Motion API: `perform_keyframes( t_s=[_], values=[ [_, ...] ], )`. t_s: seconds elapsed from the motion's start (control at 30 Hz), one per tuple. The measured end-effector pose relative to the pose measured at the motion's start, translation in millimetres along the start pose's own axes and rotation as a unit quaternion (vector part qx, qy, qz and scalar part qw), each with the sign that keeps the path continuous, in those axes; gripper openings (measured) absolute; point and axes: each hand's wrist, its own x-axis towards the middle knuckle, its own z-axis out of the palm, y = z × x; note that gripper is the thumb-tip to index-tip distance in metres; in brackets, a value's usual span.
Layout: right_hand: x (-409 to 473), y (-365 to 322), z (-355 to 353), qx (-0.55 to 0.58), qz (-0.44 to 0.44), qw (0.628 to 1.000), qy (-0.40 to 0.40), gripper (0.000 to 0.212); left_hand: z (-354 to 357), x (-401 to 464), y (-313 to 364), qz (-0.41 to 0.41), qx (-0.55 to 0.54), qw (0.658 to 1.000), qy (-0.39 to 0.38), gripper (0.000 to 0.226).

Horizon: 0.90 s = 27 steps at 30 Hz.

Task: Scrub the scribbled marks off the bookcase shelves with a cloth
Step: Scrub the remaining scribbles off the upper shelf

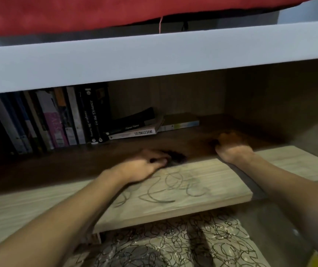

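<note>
The shelf [202, 191] carries scribbles [165, 187] near its front edge; more cover the surface below. Left hand [142, 166] curls round a dark cloth [175, 157] just behind them; right hand [233, 149] grips something orange, blurred. Scrubbing could smear the ink, or knock the leaning books [135, 126]

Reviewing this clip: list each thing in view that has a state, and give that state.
left hand: on the shelf, gripping a dark cloth.
right hand: at the shelf's front edge, motion-blurred, grip unclear.
shelf: scribbled marks remain on its front.
lower surface: covered with dense scribbles.
upright books: standing, leaning slightly.
flat books: lying stacked beside them.
</note>
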Motion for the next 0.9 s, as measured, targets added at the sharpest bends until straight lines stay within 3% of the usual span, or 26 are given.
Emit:
perform_keyframes(
  t_s=[0.1,0.23,0.33,0.4,0.53,0.7,0.83,0.9],
  values=[
    [-1.2,3.9,-1.6,0.005,0.004,1.000,0.004,0.037,-10.0,23.9,-5.8,-0.031,0.006,0.998,0.049,0.030],
    [-0.7,5.0,-1.6,0.024,0.000,1.000,0.013,0.037,17.3,14.7,33.4,0.040,-0.041,0.997,-0.051,0.028],
    [-1.1,3.8,-2.5,0.047,-0.001,0.999,0.006,0.035,10.2,26.8,16.8,0.022,-0.074,0.997,-0.009,0.027],
    [-2.2,5.5,-1.1,0.054,0.000,0.999,0.002,0.036,8.6,38.6,12.7,0.020,-0.049,0.999,0.009,0.032],
    [2.5,8.5,1.6,0.053,0.000,0.999,0.008,0.037,23.7,38.6,22.5,0.053,-0.019,0.997,-0.047,0.035],
    [6.5,8.4,4.8,0.032,-0.011,0.999,0.018,0.038,20.8,89.4,15.6,0.019,0.025,1.000,0.007,0.039],
    [14.0,13.2,4.3,0.056,-0.003,0.998,0.019,0.038,40.2,99.9,35.3,0.097,0.009,0.995,0.016,0.037],
    [19.7,13.6,5.3,0.071,0.003,0.997,0.026,0.037,32.4,76.1,38.8,0.102,-0.034,0.994,-0.031,0.034]
  ],
)
